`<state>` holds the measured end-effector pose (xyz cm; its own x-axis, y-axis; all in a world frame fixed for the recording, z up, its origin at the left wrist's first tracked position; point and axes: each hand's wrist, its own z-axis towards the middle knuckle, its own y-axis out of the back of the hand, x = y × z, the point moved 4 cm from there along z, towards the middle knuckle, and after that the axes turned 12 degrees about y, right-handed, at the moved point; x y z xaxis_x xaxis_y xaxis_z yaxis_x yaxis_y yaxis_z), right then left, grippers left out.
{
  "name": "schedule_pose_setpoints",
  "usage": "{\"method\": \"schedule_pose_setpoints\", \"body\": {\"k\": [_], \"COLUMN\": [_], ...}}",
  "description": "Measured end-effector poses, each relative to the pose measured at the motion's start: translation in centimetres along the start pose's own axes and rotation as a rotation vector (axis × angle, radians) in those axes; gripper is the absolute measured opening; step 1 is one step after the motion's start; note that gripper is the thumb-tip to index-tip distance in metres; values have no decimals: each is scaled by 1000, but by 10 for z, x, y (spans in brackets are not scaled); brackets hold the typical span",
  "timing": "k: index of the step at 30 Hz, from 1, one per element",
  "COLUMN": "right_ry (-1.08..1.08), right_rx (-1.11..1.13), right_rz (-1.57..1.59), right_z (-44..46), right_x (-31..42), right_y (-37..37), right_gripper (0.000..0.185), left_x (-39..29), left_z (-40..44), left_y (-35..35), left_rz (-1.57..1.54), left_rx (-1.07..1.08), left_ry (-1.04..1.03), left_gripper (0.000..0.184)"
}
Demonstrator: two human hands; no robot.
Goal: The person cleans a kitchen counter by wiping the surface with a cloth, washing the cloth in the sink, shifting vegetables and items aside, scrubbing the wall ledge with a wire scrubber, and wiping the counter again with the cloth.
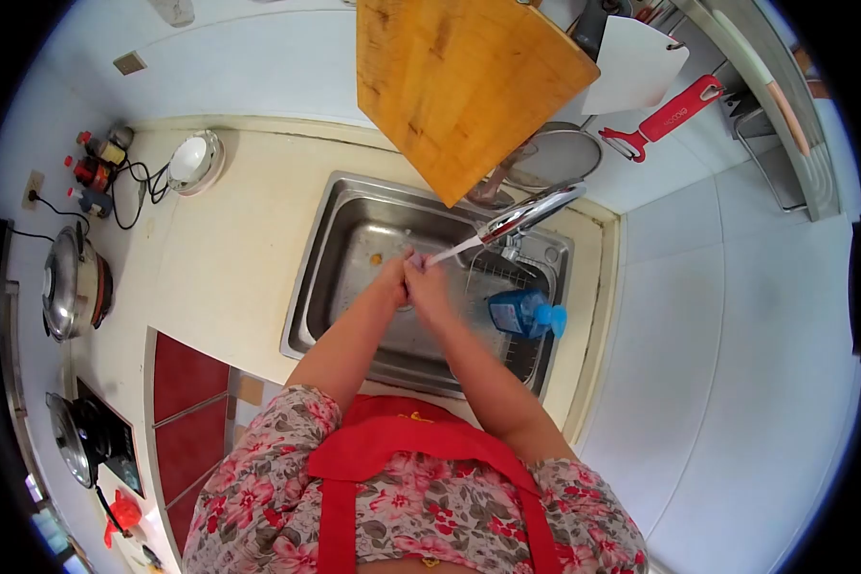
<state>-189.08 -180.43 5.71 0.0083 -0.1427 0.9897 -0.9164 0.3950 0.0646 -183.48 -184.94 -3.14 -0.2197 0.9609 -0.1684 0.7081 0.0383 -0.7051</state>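
Observation:
My left hand (pixel 392 275) and my right hand (pixel 425 273) meet over the stainless steel sink (pixel 313 297), pressed against each other. Both look closed, and anything between them is hidden. A stream of water from the chrome faucet (pixel 531 213) runs onto my hands. Behind them, a small orange-yellow scrap (pixel 376 259) lies on the sink bottom. To the right of my right hand, a blue pump bottle (pixel 518 313) stands tilted on a wire rack (pixel 521 357) at the sink's right side.
A large wooden cutting board (pixel 464 81) hangs above the sink's back edge. Beside it are a strainer (pixel 557 158) and a red peeler (pixel 674 113). On the left counter are stacked white bowls (pixel 193 159), bottles (pixel 92 173) and a lidded pot (pixel 70 284).

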Motion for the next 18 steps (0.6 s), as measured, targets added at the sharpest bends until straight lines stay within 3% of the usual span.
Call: {"method": "schedule_pose_setpoints", "body": {"k": [1,3,6,8,10,11,12,13,14,16,18], "right_ry": [197,178,116,71,339,341,281,218,218,-15,-21], "right_rx": [0,43,81,77,149,148,59,-28,-26,61,114], "right_rz": [-226,-331,-523,-607,-784,-783,-531,-282,-286,71,-52], "right_z": [-4,-5,6,26,54,63,69,70,67,51,29], "right_x": [12,13,3,-23,-44,-49,-55,-60,-54,-29,5], "right_y": [0,0,5,19,38,36,39,43,42,26,12], "right_gripper": [21,25,30,30,23,23,23,24,24,27,26], "left_x": [9,12,15,14,13,10,4,-5,-14,-19,-20], "left_z": [45,46,17,-7,-4,-1,-18,-53,-75,-73,-66], "left_y": [37,40,14,-11,-13,-15,-27,-42,-47,-36,-29], "left_rz": [-110,-217,53,66,65,61,60,235,413,285,162], "left_rx": [60,120,89,-312,-247,-175,-175,-369,-562,-519,-474], "left_ry": [-10,-17,3,-133,-120,-106,-103,-47,6,34,66], "left_gripper": [35,34,41,38,38,41,41,41,41,40,38]}}
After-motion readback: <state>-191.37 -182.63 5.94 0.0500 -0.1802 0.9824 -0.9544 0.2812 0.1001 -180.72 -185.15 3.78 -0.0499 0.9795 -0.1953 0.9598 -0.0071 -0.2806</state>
